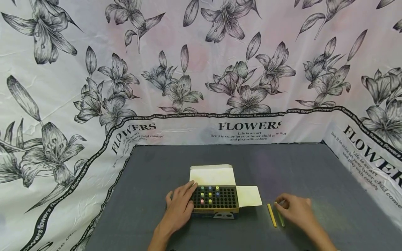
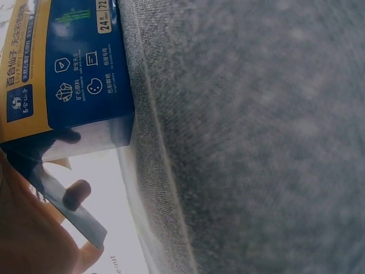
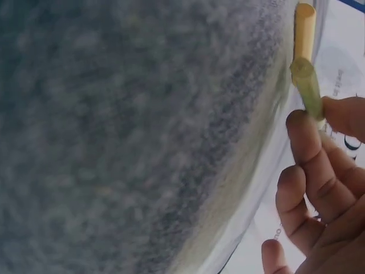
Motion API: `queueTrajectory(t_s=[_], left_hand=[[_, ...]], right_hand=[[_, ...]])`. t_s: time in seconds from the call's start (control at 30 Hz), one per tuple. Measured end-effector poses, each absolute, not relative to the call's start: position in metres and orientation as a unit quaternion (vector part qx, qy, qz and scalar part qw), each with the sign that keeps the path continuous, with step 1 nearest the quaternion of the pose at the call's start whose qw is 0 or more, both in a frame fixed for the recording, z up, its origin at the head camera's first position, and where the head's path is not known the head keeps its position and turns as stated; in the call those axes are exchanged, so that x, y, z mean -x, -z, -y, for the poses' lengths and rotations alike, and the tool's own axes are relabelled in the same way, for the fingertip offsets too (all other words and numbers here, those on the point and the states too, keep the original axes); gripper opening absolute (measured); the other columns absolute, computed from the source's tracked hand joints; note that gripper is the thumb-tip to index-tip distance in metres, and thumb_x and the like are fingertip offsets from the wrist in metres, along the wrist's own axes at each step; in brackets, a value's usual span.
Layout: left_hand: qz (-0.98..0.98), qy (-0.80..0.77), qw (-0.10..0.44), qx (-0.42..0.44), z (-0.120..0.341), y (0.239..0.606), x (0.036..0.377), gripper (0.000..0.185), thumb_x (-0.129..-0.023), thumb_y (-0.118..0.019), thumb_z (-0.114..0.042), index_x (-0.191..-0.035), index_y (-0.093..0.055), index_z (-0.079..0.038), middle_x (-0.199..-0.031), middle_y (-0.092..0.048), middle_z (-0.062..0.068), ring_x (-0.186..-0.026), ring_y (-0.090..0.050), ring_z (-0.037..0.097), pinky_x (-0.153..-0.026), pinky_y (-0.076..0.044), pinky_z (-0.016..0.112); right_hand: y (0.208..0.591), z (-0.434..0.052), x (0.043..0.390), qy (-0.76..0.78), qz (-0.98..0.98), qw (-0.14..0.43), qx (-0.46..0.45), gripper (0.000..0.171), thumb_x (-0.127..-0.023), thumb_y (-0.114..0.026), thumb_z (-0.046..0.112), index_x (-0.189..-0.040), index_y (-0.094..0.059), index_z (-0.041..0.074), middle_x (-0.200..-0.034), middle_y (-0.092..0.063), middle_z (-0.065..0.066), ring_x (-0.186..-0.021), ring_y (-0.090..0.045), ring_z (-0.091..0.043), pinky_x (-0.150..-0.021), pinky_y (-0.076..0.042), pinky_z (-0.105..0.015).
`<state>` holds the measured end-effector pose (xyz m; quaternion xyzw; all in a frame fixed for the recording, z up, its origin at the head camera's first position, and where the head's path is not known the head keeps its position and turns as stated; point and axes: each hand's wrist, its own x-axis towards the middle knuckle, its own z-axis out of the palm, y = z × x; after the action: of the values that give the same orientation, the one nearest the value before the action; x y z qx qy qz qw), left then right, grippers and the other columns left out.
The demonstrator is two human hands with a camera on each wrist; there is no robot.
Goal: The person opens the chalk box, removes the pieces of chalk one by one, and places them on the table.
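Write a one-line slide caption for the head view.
Left hand steadies an open chalk box; right hand pinches a green chalk beside a yellow chalk.

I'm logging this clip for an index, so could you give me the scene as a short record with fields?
surface: grey felt mat
backdrop: white cloth printed with lilies and FLOWERS
box: open chalk box, flaps out, black grid tray with a few coloured chalk ends
left hand: left hand rests on the box's left end, fingers on the tray edge
right hand: right hand pinches the green chalk stick
loose item: yellow chalk stick lying on the mat beside the green one
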<state>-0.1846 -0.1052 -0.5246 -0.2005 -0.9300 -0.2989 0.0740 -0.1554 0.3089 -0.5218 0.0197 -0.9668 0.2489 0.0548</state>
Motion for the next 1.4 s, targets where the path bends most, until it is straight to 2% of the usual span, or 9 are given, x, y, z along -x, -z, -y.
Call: queueTrajectory(t_s=[0.3, 0.73, 1.03, 1.2, 1.4], left_hand=[[0.928, 0.305, 0.069, 0.201, 0.105, 0.525, 0.184, 0.054, -0.103, -0.045, -0.014, -0.155, -0.045, -0.025, -0.162, -0.04, -0.004, -0.144, -0.04, 0.032, -0.109, -0.014, 0.077], [0.932, 0.3, 0.06, 0.195, 0.107, 0.526, 0.185, 0.053, -0.105, -0.044, -0.017, -0.156, -0.043, -0.027, -0.163, -0.039, -0.004, -0.146, -0.038, 0.033, -0.109, -0.014, 0.078], [0.928, 0.312, 0.053, 0.199, 0.107, 0.525, 0.187, 0.052, -0.105, -0.044, -0.017, -0.156, -0.044, -0.025, -0.163, -0.039, -0.002, -0.148, -0.037, 0.037, -0.109, -0.012, 0.079], [0.928, 0.31, 0.055, 0.199, 0.107, 0.524, 0.187, 0.052, -0.104, -0.045, -0.017, -0.156, -0.044, -0.025, -0.163, -0.039, -0.002, -0.147, -0.038, 0.035, -0.108, -0.012, 0.079], [0.928, 0.313, 0.051, 0.196, 0.106, 0.522, 0.187, 0.052, -0.103, -0.046, -0.017, -0.155, -0.045, -0.025, -0.163, -0.04, -0.002, -0.146, -0.038, 0.034, -0.109, -0.012, 0.078]], right_hand=[[0.521, -0.302, 0.158, -0.181, 0.983, 0.034, -0.017, 0.01, -0.086, -0.075, 0.024, -0.092, -0.075, 0.015, -0.07, -0.07, 0.009, -0.064, -0.06, -0.01, -0.074, -0.032, -0.049], [0.517, -0.297, 0.159, -0.151, 0.988, 0.014, -0.016, 0.01, -0.087, -0.074, 0.025, -0.09, -0.075, 0.016, -0.067, -0.066, 0.009, -0.062, -0.055, -0.01, -0.072, -0.029, -0.048], [0.505, -0.301, 0.162, -0.166, 0.986, 0.009, -0.012, 0.022, -0.088, -0.075, 0.03, -0.099, -0.075, 0.011, -0.068, -0.069, 0.008, -0.063, -0.058, -0.01, -0.07, -0.028, -0.046], [0.497, -0.298, 0.165, -0.175, 0.984, 0.03, -0.009, 0.029, -0.09, -0.074, 0.032, -0.107, -0.074, 0.008, -0.072, -0.072, 0.007, -0.064, -0.059, -0.011, -0.069, -0.028, -0.046], [0.489, -0.284, 0.166, -0.218, 0.967, 0.132, -0.02, 0.029, -0.09, -0.075, 0.028, -0.112, -0.074, 0.009, -0.07, -0.068, 0.008, -0.064, -0.054, -0.011, -0.072, -0.029, -0.045]])
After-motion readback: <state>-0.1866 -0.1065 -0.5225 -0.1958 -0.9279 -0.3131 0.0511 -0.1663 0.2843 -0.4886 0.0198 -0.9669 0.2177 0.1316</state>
